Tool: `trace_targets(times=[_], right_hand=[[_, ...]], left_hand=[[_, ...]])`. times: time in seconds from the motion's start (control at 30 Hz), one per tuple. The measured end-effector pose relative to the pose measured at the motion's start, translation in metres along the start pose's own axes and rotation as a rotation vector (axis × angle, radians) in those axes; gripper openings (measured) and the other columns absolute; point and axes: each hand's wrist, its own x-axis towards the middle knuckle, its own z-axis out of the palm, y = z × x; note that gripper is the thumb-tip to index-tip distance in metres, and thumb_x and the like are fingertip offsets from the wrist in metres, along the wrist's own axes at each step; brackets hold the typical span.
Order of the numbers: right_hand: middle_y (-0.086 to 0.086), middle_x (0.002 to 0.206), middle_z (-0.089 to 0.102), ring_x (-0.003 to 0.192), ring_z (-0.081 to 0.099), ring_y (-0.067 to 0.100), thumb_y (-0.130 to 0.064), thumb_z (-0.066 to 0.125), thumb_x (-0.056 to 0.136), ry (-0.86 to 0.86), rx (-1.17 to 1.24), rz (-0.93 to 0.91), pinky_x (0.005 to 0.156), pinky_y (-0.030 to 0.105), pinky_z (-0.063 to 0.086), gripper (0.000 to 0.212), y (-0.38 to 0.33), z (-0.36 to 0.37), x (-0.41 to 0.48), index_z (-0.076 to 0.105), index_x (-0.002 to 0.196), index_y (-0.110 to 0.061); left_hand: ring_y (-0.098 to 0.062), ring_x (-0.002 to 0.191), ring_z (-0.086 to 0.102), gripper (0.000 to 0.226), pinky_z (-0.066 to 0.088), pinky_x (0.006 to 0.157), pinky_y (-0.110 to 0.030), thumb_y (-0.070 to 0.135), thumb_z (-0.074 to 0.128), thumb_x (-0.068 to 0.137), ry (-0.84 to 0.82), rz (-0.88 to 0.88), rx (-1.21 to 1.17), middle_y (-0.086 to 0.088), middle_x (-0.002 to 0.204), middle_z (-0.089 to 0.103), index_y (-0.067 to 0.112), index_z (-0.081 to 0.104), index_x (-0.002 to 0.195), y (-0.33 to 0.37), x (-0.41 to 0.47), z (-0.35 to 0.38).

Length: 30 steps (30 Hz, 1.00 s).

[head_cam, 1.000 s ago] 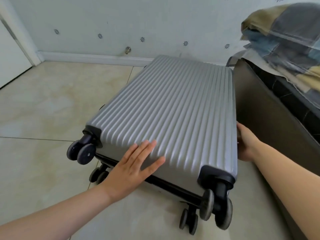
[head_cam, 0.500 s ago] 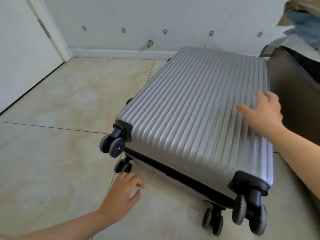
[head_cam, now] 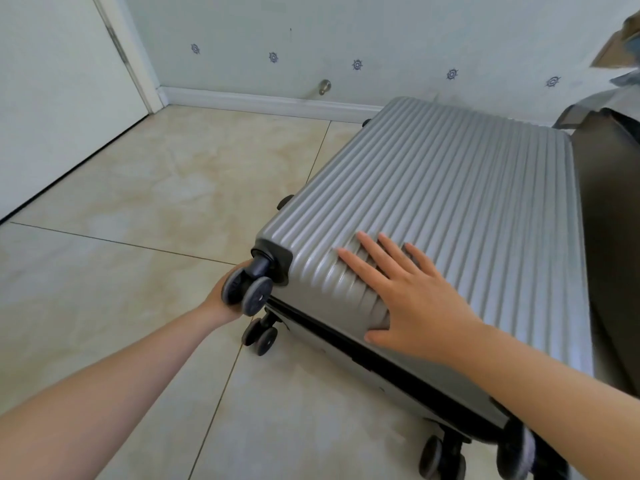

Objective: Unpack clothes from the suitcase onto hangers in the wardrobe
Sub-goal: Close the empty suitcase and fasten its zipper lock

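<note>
A silver ribbed hard-shell suitcase (head_cam: 450,209) lies flat and closed on the tiled floor, its black wheels toward me. My left hand (head_cam: 221,299) wraps around the upper near-left double wheel (head_cam: 247,289) from behind; most of its fingers are hidden by the wheel. My right hand (head_cam: 412,292) lies flat, fingers spread, on the ribbed top shell near the wheel end, thumb over the edge. No clothes, hangers or wardrobe interior show.
A dark brown piece of furniture (head_cam: 609,237) stands tight against the suitcase's right side. A white door (head_cam: 52,98) and its frame are at the left. Pale wall with baseboard (head_cam: 263,102) and a doorstop (head_cam: 325,86) behind. Beige floor tiles (head_cam: 138,202) spread to the left.
My left hand rose from the floor and took hold of the upper near-left wheel. My right hand slid from the suitcase's right side to the top near the wheel end. The view shifted left.
</note>
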Motion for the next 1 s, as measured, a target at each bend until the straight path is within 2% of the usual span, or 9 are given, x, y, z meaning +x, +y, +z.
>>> trace_targets(times=[0.1,0.2,0.27,0.4,0.47,0.53,0.7,0.83,1.0], right_hand=[[-0.006,0.158,-0.021,0.147,-0.015,0.020,-0.063,0.055,0.076,0.034,-0.004,-0.013,0.118,0.039,-0.008,0.107,0.002,0.002,0.000,-0.026,0.143,-0.044],[-0.005,0.160,-0.015,0.148,-0.010,0.021,-0.063,0.054,0.074,0.034,0.002,-0.008,0.118,0.040,-0.005,0.106,0.000,0.003,0.000,-0.022,0.145,-0.043],[-0.004,0.161,-0.011,0.148,-0.007,0.021,-0.063,0.053,0.073,0.026,-0.007,-0.001,0.119,0.042,-0.001,0.105,0.000,0.003,0.001,-0.019,0.146,-0.043],[-0.003,0.161,-0.004,0.149,0.000,0.021,-0.063,0.053,0.070,0.039,-0.011,0.029,0.120,0.044,0.006,0.105,-0.002,0.004,0.002,-0.013,0.149,-0.042],[-0.003,0.161,-0.005,0.149,0.000,0.021,-0.066,0.053,0.070,0.046,-0.011,0.033,0.120,0.044,0.006,0.105,-0.003,0.004,0.004,-0.013,0.149,-0.042],[-0.003,0.161,-0.005,0.149,0.000,0.021,-0.070,0.053,0.070,0.048,-0.012,0.035,0.119,0.044,0.005,0.106,-0.004,0.005,0.004,-0.013,0.149,-0.042],[-0.002,0.162,-0.002,0.149,0.003,0.022,-0.070,0.053,0.072,0.056,-0.027,0.044,0.119,0.045,0.008,0.104,-0.004,0.006,0.004,-0.012,0.149,-0.041],[-0.001,0.162,0.000,0.149,0.005,0.023,-0.069,0.053,0.072,0.055,-0.035,0.047,0.119,0.045,0.009,0.104,-0.005,0.006,0.004,-0.010,0.150,-0.041],[-0.003,0.161,-0.005,0.149,-0.002,0.023,-0.066,0.053,0.076,0.051,-0.009,0.040,0.120,0.044,0.003,0.101,-0.006,0.004,0.005,-0.014,0.148,-0.043]], left_hand=[[-0.022,0.070,0.056,0.030,0.049,0.068,-0.031,-0.008,0.055,0.083,0.044,0.179,0.148,-0.002,0.071,0.055,0.021,0.055,0.079,-0.004,0.005,-0.011],[-0.040,0.083,0.060,0.026,0.048,0.075,-0.055,-0.012,0.056,0.081,0.019,0.173,0.209,-0.018,0.084,0.063,0.014,0.061,0.081,-0.015,0.006,-0.016],[-0.043,0.089,0.059,0.016,0.045,0.081,-0.056,-0.014,0.055,0.082,-0.008,0.160,0.213,-0.027,0.090,0.061,0.000,0.061,0.088,-0.007,0.006,-0.016],[-0.024,0.067,0.055,0.011,0.047,0.067,-0.048,0.006,0.058,0.077,-0.003,0.197,0.139,-0.010,0.068,0.056,0.014,0.052,0.073,-0.003,0.004,-0.013],[0.005,0.060,0.056,0.034,0.049,0.073,-0.022,-0.008,0.060,0.081,0.026,0.083,0.066,0.019,0.059,0.060,0.025,0.049,0.077,-0.004,0.007,-0.013],[0.016,0.067,0.055,0.056,0.041,0.076,-0.014,-0.023,0.054,0.081,0.023,0.032,0.081,0.025,0.071,0.052,0.032,0.040,0.082,-0.003,0.005,-0.010],[-0.027,0.076,0.060,0.008,0.050,0.071,-0.043,0.008,0.056,0.086,-0.015,0.161,0.502,-0.004,0.078,0.056,0.010,0.050,0.082,-0.004,0.021,-0.025],[-0.026,0.073,0.059,0.010,0.052,0.066,-0.043,0.023,0.050,0.088,-0.102,0.171,0.847,0.002,0.077,0.056,0.017,0.042,0.089,0.005,0.026,-0.035],[-0.030,0.084,0.059,0.011,0.049,0.076,-0.042,0.007,0.052,0.090,0.023,0.076,0.566,-0.005,0.088,0.064,0.017,0.057,0.091,0.000,0.002,-0.028]])
